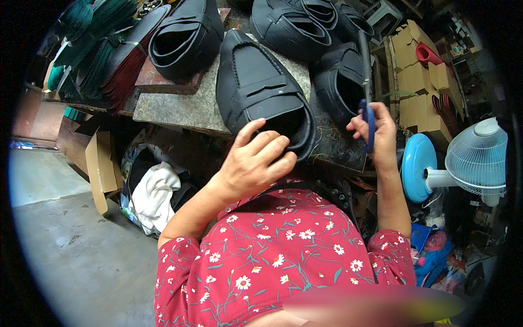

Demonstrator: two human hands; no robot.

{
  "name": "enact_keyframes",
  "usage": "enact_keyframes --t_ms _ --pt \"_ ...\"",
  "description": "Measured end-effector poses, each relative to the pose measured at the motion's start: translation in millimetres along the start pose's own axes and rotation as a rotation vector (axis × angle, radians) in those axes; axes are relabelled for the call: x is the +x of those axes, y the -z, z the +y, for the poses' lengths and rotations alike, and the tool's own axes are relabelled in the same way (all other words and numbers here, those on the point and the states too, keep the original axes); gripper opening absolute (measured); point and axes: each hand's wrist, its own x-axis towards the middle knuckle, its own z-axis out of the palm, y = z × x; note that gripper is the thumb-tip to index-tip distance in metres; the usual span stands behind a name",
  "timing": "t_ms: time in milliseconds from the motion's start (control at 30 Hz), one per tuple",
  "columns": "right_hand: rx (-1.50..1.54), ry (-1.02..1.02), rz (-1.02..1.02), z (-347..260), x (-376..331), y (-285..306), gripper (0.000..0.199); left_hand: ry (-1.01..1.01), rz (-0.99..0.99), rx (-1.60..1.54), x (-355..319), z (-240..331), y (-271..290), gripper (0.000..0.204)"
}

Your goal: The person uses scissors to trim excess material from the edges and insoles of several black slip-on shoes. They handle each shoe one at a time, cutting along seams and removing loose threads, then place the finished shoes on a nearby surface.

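Note:
A black loafer-style shoe upper [264, 76] with a strap and slot across it lies in front of me, toe pointing away. My left hand [256, 161] grips its near heel rim, fingers bent over the edge of the opening; the thumb is partly hidden. To the right, my right hand [381, 133] is closed around the blue handles of a pair of scissors [369, 125]. Their blades point up and away, next to another black shoe upper [342, 82], apart from the upper in my left hand.
Several more black uppers [291, 30] crowd the far side of the grey stone slab [169, 111]. Bundled green and dark red pieces [117, 82] are stacked at left. Cardboard boxes [417, 82] and a blue-and-white fan [474, 158] stand at right. A white cloth [155, 193] lies at lower left.

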Motion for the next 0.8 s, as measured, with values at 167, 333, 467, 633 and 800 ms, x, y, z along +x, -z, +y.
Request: enact_keyframes --t_ms 167,333,467,633,800 --pt "-0.051 0.074 0.153 17.9 -7.6 17.5 0.03 0.124 -0.058 -0.011 -4.0 -13.8 17.3 0.036" --pt "-0.017 0.053 0.16 34.8 -11.1 15.3 0.031 0.165 -0.103 0.042 0.9 -8.8 18.8 0.049" --pt "-0.018 0.078 0.211 33.5 -8.2 16.8 0.03 0.215 -0.129 0.144 3.5 -6.5 13.0 0.046" --pt "-0.237 0.338 0.274 26.6 -9.3 12.4 0.034 0.2 -0.098 0.124 -0.9 -12.6 10.7 0.038" --pt "-0.431 0.269 0.137 36.4 -1.3 12.3 0.039 0.228 -0.1 0.135 -4.5 -14.0 6.0 0.036"
